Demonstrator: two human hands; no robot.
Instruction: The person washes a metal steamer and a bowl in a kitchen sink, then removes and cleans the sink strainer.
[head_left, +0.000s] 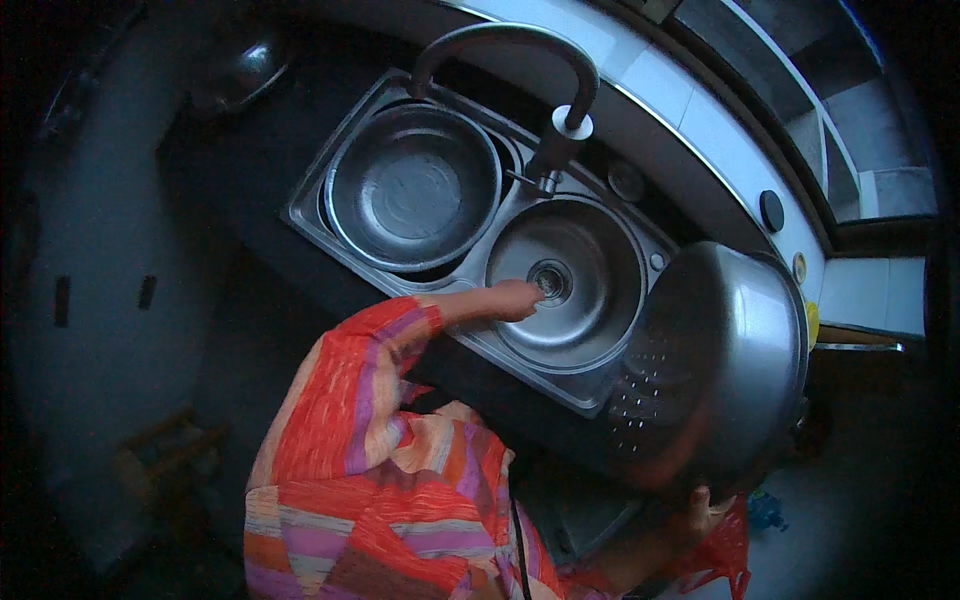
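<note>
My left hand (517, 300) reaches into the round right-hand bowl (600, 322) of a stainless steel double sink. Its fingertips are at the drain strainer (549, 282); whether they grip anything is hidden. On the right, a large stainless steel vessel (750, 337) is tipped on its side, with rows of small bright holes on its darker face. My right hand (705, 514) grips this vessel's lower edge, the thumb showing and the other fingers mostly hidden. A wide metal basin (416, 184) sits in the left sink bowl, with a wet-looking bottom.
A curved faucet (517, 31) arches behind the sink, its lever (529, 180) between the bowls. Dark countertop (292, 277) surrounds the sink. A shiny rounded metal vessel (251, 71) stands at the upper left. A red plastic bag (727, 555) is beside my right hand. Low at left is a stool (172, 450).
</note>
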